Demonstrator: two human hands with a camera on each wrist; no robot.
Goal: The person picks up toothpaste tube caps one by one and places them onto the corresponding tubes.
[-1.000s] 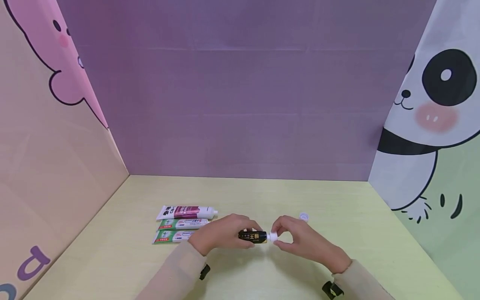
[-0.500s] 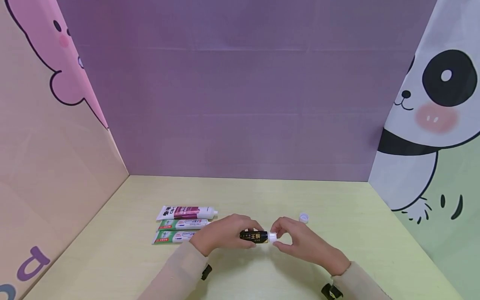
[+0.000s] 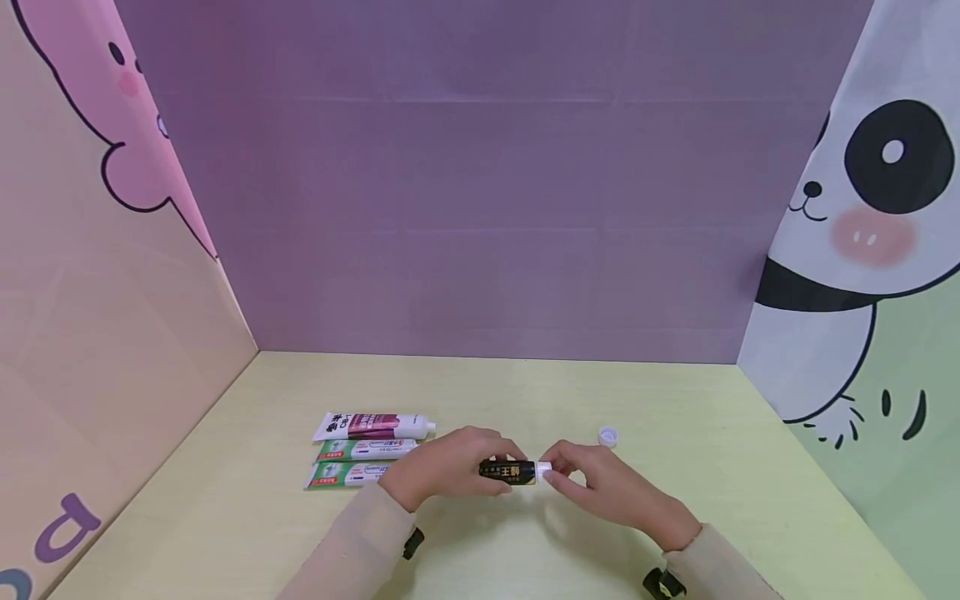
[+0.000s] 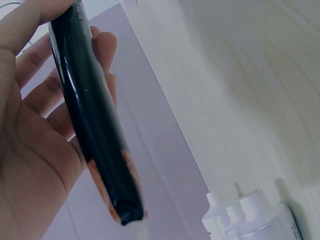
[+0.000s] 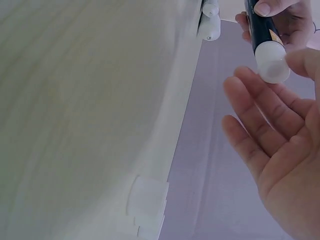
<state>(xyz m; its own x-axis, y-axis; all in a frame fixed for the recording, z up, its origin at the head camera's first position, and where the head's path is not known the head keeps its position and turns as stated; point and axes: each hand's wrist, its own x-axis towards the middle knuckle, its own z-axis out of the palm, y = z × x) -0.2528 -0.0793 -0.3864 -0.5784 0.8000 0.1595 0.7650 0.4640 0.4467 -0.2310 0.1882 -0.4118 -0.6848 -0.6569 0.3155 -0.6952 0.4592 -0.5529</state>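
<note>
My left hand (image 3: 457,465) grips a black toothpaste tube (image 3: 507,472) above the table, thumb below and fingers over it in the head view. The tube lies level, its gold-marked end pointing right. A white cap (image 5: 271,65) sits against that end. My right hand (image 3: 600,479) pinches this cap between thumb and index finger, while its other fingers extend loosely in the right wrist view. From the left wrist, the black tube (image 4: 90,110) crosses the palm lengthwise, and its cap is barely visible.
Left of the hands lie a white and purple toothpaste tube (image 3: 373,426) and two green and white tubes, a nearer one (image 3: 347,474) and a middle one (image 3: 367,450), side by side. Their bare nozzles (image 4: 214,200) show. Loose white caps (image 3: 607,436) stand in a row beyond my right hand.
The cap now sits close against the tube's end, where a bit of neck showed a second ago. My right hand's thumb and index finger have shifted around the cap; the left hand barely moved.
</note>
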